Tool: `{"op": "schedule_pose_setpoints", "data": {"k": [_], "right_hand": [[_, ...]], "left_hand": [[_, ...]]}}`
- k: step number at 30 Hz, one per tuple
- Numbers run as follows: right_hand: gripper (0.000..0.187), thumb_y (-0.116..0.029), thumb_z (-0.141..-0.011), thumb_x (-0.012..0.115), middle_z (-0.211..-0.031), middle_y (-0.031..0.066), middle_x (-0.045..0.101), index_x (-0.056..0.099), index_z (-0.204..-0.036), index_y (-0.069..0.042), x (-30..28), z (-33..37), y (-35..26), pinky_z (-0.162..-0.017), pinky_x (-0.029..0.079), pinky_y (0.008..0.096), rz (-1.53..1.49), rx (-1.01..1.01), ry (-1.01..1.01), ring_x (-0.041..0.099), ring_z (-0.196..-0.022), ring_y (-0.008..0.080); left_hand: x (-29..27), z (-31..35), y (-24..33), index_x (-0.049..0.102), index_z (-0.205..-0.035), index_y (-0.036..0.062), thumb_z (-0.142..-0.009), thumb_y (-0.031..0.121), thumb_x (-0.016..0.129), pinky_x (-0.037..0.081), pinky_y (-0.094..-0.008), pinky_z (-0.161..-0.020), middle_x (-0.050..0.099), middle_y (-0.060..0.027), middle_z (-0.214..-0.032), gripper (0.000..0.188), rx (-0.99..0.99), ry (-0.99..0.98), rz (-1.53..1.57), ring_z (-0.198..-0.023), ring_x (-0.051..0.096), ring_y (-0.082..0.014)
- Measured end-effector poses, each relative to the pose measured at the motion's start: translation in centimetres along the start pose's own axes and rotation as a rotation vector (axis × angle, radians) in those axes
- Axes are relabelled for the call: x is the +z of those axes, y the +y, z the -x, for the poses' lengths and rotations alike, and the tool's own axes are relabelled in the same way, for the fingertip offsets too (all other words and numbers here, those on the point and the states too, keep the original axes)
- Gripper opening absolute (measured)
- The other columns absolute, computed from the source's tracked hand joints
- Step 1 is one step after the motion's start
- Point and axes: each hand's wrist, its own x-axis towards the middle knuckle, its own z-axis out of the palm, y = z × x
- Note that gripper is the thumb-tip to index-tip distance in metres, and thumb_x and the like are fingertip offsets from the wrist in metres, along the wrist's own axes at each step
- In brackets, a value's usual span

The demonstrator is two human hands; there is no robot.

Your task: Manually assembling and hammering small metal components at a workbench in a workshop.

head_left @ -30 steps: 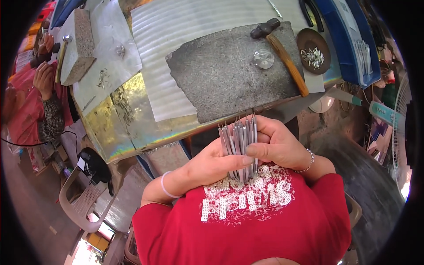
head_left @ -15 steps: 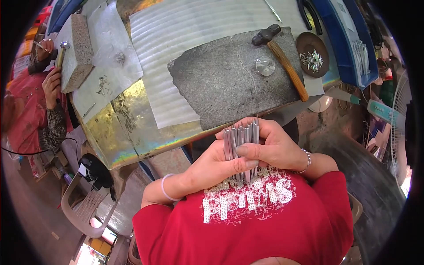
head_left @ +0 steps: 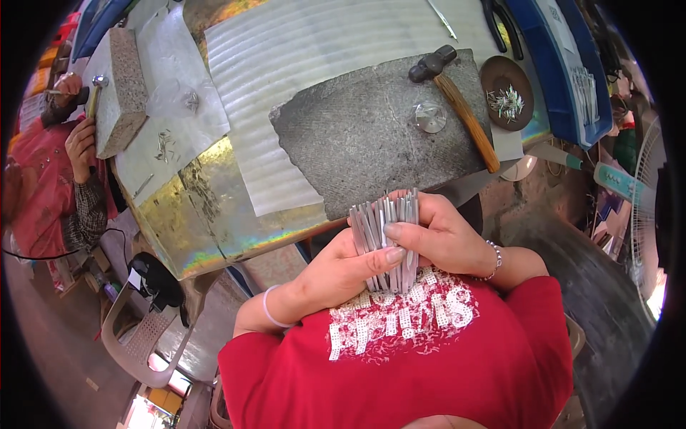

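Note:
In front of my red shirt, just off the table's near edge, both hands hold a bundle of slim metal punches [head_left: 371,227]. The rods stand roughly upright, fanned a little, and several have narrowed ends. My left hand [head_left: 341,269] is closed around the bundle's left side, its thumb lying across the rods. My right hand [head_left: 444,237] grips the other side, thumb pressed on the front. The fingers behind the bundle are hidden. Beyond lies a rough grey stone slab [head_left: 343,136], carrying a wooden-handled hammer [head_left: 464,118] and a small clear round disc [head_left: 430,117].
Right of the slab sit a brown dish [head_left: 525,77] of small silvery pieces, black-handled pliers [head_left: 493,21] and a blue bin [head_left: 564,79]. A thin pointed tool [head_left: 443,19] lies on white foam. At left, another person's hand [head_left: 81,149] holds a hammer by a granite block [head_left: 125,79].
The punches have spread into a wider fan toward the left. My left thumb has shifted slightly left and up across them. The co-worker's hammer has moved slightly.

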Motion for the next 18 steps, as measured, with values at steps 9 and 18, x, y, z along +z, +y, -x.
{"op": "schedule_pose_setpoints", "data": {"k": [9,18], "right_hand": [[0.020,-0.014,-0.090,0.058,-0.093,0.0010,0.061,0.056,-0.103,0.000,0.16,-0.49,-0.53,-0.072,0.046,0.0213,-0.091,0.073,0.039,0.053,-0.085,0.0037],[0.022,-0.014,-0.093,0.049,-0.094,0.0015,0.060,0.055,-0.107,0.002,0.06,-0.45,-1.04,-0.074,0.045,0.0216,-0.089,0.035,-0.013,0.053,-0.087,0.0042]], "left_hand": [[-0.18,-0.04,-0.16,0.050,-0.116,-0.0003,-0.092,0.017,0.054,0.044,-0.0295,-0.087,0.057,-0.0050,-0.106,0.030,0.052,-0.034,0.018,-0.099,0.055,-0.0127],[-0.45,0.20,0.29,0.048,-0.117,-0.0021,-0.092,0.011,0.052,0.045,-0.0309,-0.087,0.057,-0.0070,-0.108,0.029,0.007,-0.053,0.078,-0.099,0.056,-0.0150]]}}
